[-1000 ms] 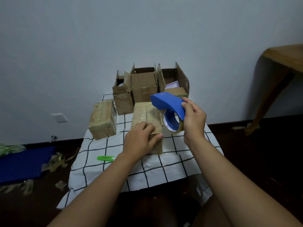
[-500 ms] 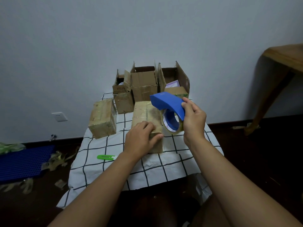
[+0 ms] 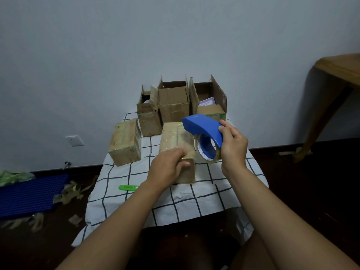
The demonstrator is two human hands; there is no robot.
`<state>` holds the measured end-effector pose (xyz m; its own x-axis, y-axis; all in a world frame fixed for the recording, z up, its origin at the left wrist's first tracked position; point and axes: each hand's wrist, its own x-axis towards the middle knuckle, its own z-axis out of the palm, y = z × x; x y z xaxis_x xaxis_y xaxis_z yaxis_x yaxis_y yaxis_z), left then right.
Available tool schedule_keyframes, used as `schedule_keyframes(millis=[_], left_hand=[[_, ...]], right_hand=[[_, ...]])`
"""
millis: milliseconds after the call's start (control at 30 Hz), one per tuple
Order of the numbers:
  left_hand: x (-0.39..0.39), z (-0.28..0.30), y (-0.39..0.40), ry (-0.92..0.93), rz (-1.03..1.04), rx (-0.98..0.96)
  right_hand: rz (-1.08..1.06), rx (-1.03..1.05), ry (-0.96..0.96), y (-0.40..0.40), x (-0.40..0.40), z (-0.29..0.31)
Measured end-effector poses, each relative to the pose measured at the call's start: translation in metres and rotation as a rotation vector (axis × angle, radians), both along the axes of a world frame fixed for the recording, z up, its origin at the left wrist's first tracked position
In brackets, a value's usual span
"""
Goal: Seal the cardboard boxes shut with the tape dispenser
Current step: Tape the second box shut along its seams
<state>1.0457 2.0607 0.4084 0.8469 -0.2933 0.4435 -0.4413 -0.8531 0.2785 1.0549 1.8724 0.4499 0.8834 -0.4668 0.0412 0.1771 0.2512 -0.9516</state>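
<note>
A closed cardboard box [image 3: 176, 137], wrapped in clear tape, lies lengthwise in the middle of the small table. My left hand [image 3: 168, 168] grips its near end, fingers over the top and thumb on the front face. My right hand [image 3: 232, 147] holds the blue tape dispenser [image 3: 202, 126] by its curved cover, just right of the box and above the cloth. The tape roll [image 3: 207, 151] hangs under the cover. A second taped box [image 3: 124, 142] lies to the left. Three open boxes [image 3: 173, 103] stand at the back against the wall.
A white cloth with a dark grid [image 3: 194, 193] covers the table. A green cutter [image 3: 127, 187] lies on it near my left forearm. Tape scraps [image 3: 68, 193] and a blue mat [image 3: 29, 193] lie on the floor at left. A wooden table [image 3: 339, 71] stands at right.
My left hand's fingers have slid slightly forward over the box's near end. The right hand and dispenser hold almost the same place.
</note>
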Motion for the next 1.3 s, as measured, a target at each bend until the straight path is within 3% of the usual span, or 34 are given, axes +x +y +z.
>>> schedule_keyframes(millis=[167, 400, 733, 1300], left_hand=[[-0.008, -0.005, 0.005, 0.003, -0.022, 0.238], [-0.018, -0.002, -0.005, -0.025, 0.047, 0.303], [-0.063, 0.024, 0.027, -0.281, 0.154, 0.275], [-0.093, 0.083, 0.135, -0.380, 0.313, 0.183]], right_hand=[[-0.009, 0.003, -0.016, -0.012, -0.004, 0.002], [-0.011, 0.001, -0.026, -0.013, -0.011, 0.006], [0.007, 0.029, -0.099, 0.003, -0.028, 0.033], [0.167, -0.008, -0.164, 0.105, -0.042, 0.066]])
